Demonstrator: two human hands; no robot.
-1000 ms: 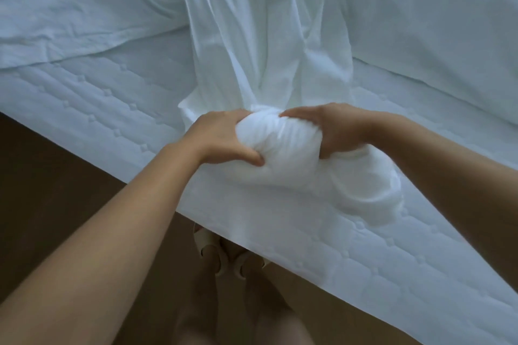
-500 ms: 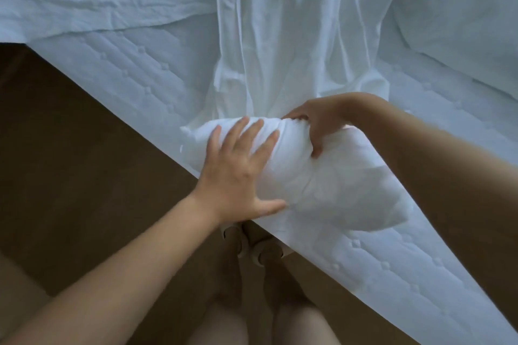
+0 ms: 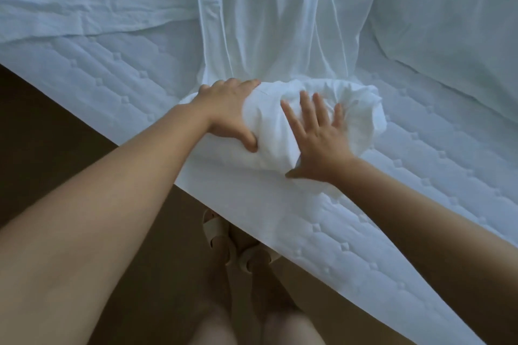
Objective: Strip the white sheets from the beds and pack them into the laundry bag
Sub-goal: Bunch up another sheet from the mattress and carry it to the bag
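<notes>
A quilted mattress (image 3: pixel 378 246) fills most of the view, its edge running diagonally over the brown floor (image 3: pixel 56 131). The white sheet (image 3: pixel 280 22) lies loose on it and is gathered into a rolled bundle (image 3: pixel 322 109) near the edge. The left hand (image 3: pixel 228 115) grips the bundle's left end, thumb pressed under. The right hand (image 3: pixel 316 143) lies flat on the bundle, fingers spread. A pillow (image 3: pixel 454 8) lies at the upper right. Pale sandals (image 3: pixel 221 235) show below the edge. No bag is in view.
</notes>
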